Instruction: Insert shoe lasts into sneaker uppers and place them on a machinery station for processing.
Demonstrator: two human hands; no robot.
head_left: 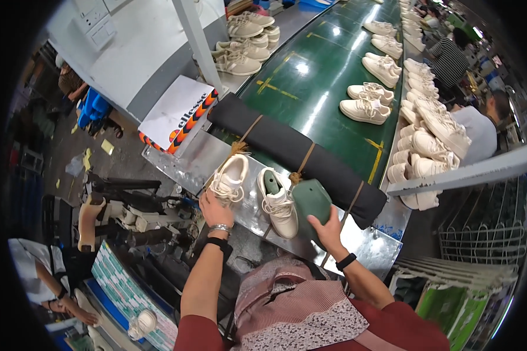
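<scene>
My left hand (216, 212) is closed on the toe end of a cream lace-up sneaker (234, 171), whose opening shows no last inside. In my right hand (329, 234) is a dark green shoe last (311, 202), gripped by its side with the thumb on top. Between the two hands another cream sneaker (281, 217) rests on the metal table end (369, 241), toe towards me. A second green last (270, 182) fills that sneaker's opening. The held last almost touches the sneaker's right side.
A black padded roll (287, 149) tied with cords lies across the end of the green conveyor belt (310, 70). Pairs of sneakers (366, 108) stand on the belt, with piled shoes (427, 140) along its right. A patterned shoebox (178, 114) sits left. Several people work nearby.
</scene>
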